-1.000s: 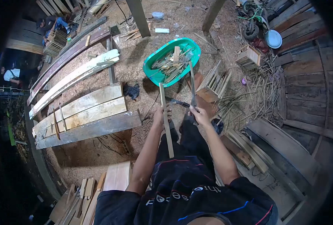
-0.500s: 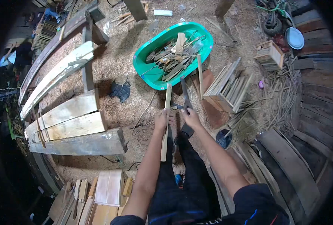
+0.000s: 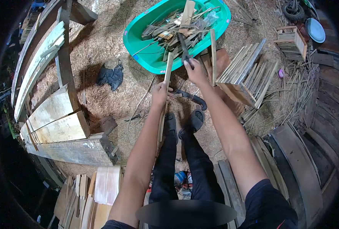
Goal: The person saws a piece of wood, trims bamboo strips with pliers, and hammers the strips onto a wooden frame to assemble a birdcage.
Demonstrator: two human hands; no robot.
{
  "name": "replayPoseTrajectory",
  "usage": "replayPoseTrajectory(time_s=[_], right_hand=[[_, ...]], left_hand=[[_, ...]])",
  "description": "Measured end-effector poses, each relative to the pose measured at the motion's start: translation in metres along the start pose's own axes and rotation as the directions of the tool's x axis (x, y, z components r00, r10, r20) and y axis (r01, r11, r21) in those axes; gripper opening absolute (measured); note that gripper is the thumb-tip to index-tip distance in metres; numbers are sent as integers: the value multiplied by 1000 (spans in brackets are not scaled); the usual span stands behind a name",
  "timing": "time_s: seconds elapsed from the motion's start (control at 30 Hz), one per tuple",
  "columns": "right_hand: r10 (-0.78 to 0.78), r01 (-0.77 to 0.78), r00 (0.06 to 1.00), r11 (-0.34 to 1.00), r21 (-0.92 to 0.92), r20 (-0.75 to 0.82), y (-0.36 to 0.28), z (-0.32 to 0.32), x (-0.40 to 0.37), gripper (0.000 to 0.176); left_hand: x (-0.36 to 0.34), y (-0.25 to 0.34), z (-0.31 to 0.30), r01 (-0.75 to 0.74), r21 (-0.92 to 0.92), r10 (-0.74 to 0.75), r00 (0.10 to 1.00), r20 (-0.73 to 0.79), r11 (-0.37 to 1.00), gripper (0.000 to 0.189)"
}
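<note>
My left hand (image 3: 160, 93) is closed around a narrow wooden slat (image 3: 169, 68), which points away from me, its far end near the rim of a green tub (image 3: 148, 65). My right hand (image 3: 196, 72) grips a dark, long-bladed machete (image 3: 183, 47) by its handle end. The blade extends over the tub's near side, to the right of the slat and apart from it. Wood scraps (image 3: 177, 32) fill much of the tub. Below my hands lies a dark curved object (image 3: 192, 98) whose kind I cannot make out.
Right of the tub, a wooden crate (image 3: 236, 93) holds upright slats; another crate (image 3: 291, 42) stands farther back. Thick boards (image 3: 58, 126) lie at left. Black plastic (image 3: 110, 74) rests on the shavings-covered floor. Cut wood (image 3: 106, 187) is stacked near my left side.
Both hands have moved forward and apart, still holding the slat and machete. The machete now reaches over the tub. The camera view has shifted, showing my sandals and the dark curved object more fully.
</note>
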State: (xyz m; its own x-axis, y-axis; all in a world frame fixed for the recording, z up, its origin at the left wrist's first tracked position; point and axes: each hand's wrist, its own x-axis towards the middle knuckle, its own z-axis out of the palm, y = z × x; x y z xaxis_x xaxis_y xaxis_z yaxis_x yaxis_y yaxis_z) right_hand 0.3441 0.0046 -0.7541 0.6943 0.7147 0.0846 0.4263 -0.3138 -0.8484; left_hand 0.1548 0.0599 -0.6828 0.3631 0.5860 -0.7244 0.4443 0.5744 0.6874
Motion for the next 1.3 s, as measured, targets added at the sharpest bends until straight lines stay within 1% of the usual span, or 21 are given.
replayPoseTrajectory(time_s=[0.1,0.13,0.17,0.23,0.3,0.33,0.43,0.47,0.5,0.57,0.63,0.67,0.7,0.73,0.77,0.83,0.9,0.93,1.03,1.2,1.3], right_hand=[[80,-80,997,997,12,-16,-41,-21,-11,35],[365,-387,916,915,119,168,-75,-39,-8,36],[281,-287,958,917,278,61,-89,-41,-12,34],[322,-372,928,796,478,188,-105,-49,-14,31],[359,-388,921,814,432,151,-147,-81,-16,30],[334,-332,939,813,477,83,-167,-93,-16,32],[439,-355,897,635,686,57,-231,-134,-15,33],[453,-295,891,630,719,-30,-245,-143,-14,35],[500,-320,866,532,784,13,-275,-165,-14,36],[446,-144,874,616,774,-191,-322,-200,-13,23],[506,-253,822,736,629,-262,-327,-230,-24,18],[528,-261,841,588,766,-119,-387,-269,-32,16],[487,-246,866,612,752,-112,-380,-278,-41,13],[380,-167,921,584,794,-86,-404,-302,-51,25],[350,-182,934,640,747,-73,-449,-334,-64,23],[242,-132,969,687,714,-54,-463,-363,-90,20],[244,-120,969,626,771,-47,-493,-385,-117,19],[236,-111,971,595,796,-42,-507,-398,-129,19],[160,-158,986,841,518,41,-534,-447,-167,19],[208,-205,977,875,438,41,-545,-512,-220,24],[251,-193,968,744,640,0,-524,-541,-255,26]], left_hand=[[-14,10,-3,-108,91,102,993,67,990,42],[-36,27,5,-106,29,106,994,2,994,40],[-50,35,6,-108,56,107,994,9,993,39],[-72,51,7,-119,111,117,993,25,987,36],[-99,71,11,-178,148,177,984,21,973,33],[-112,80,14,-218,102,218,976,12,971,33],[-163,124,15,-254,29,252,965,73,967,34],[-174,131,13,-253,-28,254,956,144,967,37],[-204,161,14,-246,-63,254,950,181,967,37],[-240,189,13,-327,-14,321,917,235,945,38],[-257,193,10,-467,10,450,857,252,884,26],[-279,209,5,-529,84,487,824,291,845,27],[-309,232,2,-496,42,455,824,338,867,31],[-325,241,2,-519,14,475,791,385,855,35],[-343,251,-2,-493,48,417,781,465,869,36],[-384,279,4,-471,-14,378,691,616,882,34],[-412,291,18,-455,28,330,686,648,890,37],[-429,293,26,-496,49,362,695,622,867,39],[-474,293,36,-493,31,348,656,670,869,40],[-527,271,78,-670,165,450,640,622,724,44],[-557,270,109,-371,217,98,668,737,903,44]])
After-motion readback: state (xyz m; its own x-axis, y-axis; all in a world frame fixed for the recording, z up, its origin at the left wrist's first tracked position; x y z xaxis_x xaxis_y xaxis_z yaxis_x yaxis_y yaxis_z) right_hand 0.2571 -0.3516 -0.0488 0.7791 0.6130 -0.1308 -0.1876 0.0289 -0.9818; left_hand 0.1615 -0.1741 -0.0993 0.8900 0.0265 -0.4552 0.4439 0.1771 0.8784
